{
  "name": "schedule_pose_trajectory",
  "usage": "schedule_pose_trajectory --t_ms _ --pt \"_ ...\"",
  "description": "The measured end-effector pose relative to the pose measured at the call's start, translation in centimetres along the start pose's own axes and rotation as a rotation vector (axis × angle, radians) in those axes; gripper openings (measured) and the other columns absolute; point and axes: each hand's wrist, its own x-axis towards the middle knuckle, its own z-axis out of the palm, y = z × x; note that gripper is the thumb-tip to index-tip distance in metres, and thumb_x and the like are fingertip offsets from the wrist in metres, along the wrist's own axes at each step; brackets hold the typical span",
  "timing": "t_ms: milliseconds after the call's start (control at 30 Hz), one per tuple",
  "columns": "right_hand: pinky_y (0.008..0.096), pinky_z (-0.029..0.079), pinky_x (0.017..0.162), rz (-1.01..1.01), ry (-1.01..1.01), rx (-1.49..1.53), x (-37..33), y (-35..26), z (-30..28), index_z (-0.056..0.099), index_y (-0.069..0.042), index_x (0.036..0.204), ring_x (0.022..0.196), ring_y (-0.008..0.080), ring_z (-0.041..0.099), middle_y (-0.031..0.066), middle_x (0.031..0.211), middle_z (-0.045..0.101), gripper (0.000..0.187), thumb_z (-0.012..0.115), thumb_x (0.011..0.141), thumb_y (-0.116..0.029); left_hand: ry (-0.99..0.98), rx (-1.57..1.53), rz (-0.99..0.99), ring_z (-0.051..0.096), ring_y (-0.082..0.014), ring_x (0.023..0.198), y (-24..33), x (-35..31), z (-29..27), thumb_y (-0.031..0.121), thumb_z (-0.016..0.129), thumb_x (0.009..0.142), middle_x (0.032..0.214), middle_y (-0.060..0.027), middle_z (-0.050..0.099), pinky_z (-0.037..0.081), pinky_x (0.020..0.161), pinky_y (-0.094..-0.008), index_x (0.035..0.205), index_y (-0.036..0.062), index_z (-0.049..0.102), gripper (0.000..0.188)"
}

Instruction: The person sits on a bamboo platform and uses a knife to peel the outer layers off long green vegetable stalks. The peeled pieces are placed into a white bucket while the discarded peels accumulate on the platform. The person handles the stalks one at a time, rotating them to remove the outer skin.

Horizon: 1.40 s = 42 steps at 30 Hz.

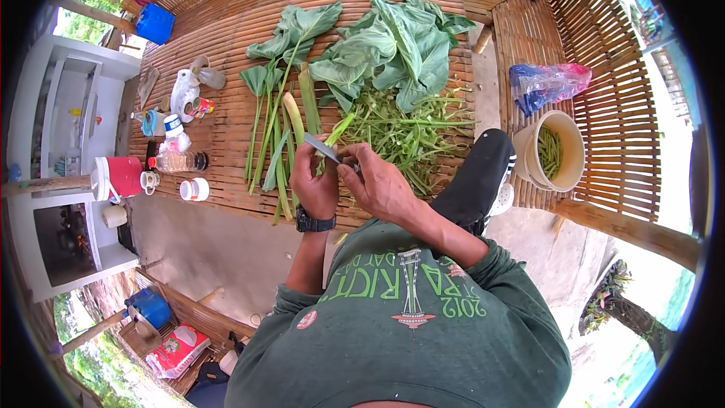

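My left hand (313, 185), with a dark watch on its wrist, is closed round a green stalk (342, 128) whose cut end sticks up past the fingers. My right hand (377, 185) is closed close beside it, gripping a knife; the handle is hidden. The grey knife blade (323, 148) slants across the stalk just above my left fingers. Long leaf stalks (272, 128) lie beyond and left of my hands on the bamboo table (219, 109). Right of them spreads a heap of green peelings (411, 132), with large green leaves (393, 49) behind it.
A plastic bottle (181, 161), a white jar (195, 190), and a red cooler jug (121, 178) stand at left. A beige bucket (526, 153) holding cut green pieces (550, 155) sits on the right bench, near a blue-and-pink plastic bag (545, 87). My bent knee (483, 170) rises beside the table.
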Motion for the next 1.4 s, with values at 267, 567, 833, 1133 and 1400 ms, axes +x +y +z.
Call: schedule_pose_trajectory --t_ms 267,567,833,1133,1400 --pt "0.0517 0.055 0.071 0.01 0.044 -0.028 0.4 1.3 0.6 0.049 0.0 0.127 0.084 0.0438 0.069 0.0232 0.102 0.068 0.034 0.059 0.106 -0.025 0.048 0.01 -0.013 0.071 -0.021 0.105 -0.4 -0.5 -0.1 0.002 0.074 0.094 0.118 -0.0126 0.073 0.058 0.089 -0.0341 0.123 0.0 0.067 0.03" --pt "0.0487 0.055 0.077 0.116 0.058 -0.063 0.9 2.3 0.3 0.05 0.0 0.13 0.088 0.0426 0.07 0.0248 0.1 0.07 0.034 0.057 0.108 -0.025 0.001 0.16 0.183 0.068 -0.0167 0.106 0.9 0.1 -0.3 -0.003 0.072 0.097 0.121 -0.0103 0.068 0.057 0.091 -0.0311 0.122 -0.0034 0.064 0.027" --pt "0.0456 0.051 0.07 0.584 0.028 0.077 2.3 9.8 -1.8 0.05 -0.001 0.138 0.074 0.0321 0.065 0.0166 0.082 0.065 0.042 0.049 0.109 -0.032 0.012 -0.134 0.002 0.069 -0.0181 0.109 2.1 0.8 -0.3 0.0 0.07 0.099 0.119 -0.0104 0.069 0.058 0.097 -0.0313 0.12 -0.0011 0.063 0.022" --pt "0.0369 0.051 0.077 -0.024 0.277 -0.133 1.4 6.3 -2.2 0.066 0.0 0.129 0.085 0.0269 0.063 0.0149 0.095 0.069 0.047 0.081 0.092 -0.024 -0.141 -0.263 -0.174 0.07 -0.0141 0.105 -0.6 1.4 -1.3 0.003 0.069 0.101 0.116 -0.0087 0.07 0.057 0.089 -0.0274 0.122 -0.0022 0.061 0.023" --pt "0.0308 0.047 0.068 0.504 0.159 0.094 2.3 9.8 -3.0 0.074 0.002 0.104 0.071 0.0102 0.056 0.0032 0.08 0.07 0.035 0.081 0.094 -0.031 -0.442 0.516 -0.147 0.064 -0.0372 0.125 -6.5 3.1 -1.4 0.004 0.072 0.089 0.133 -0.0136 0.068 0.052 0.104 -0.0491 0.136 0.0105 0.062 0.049"
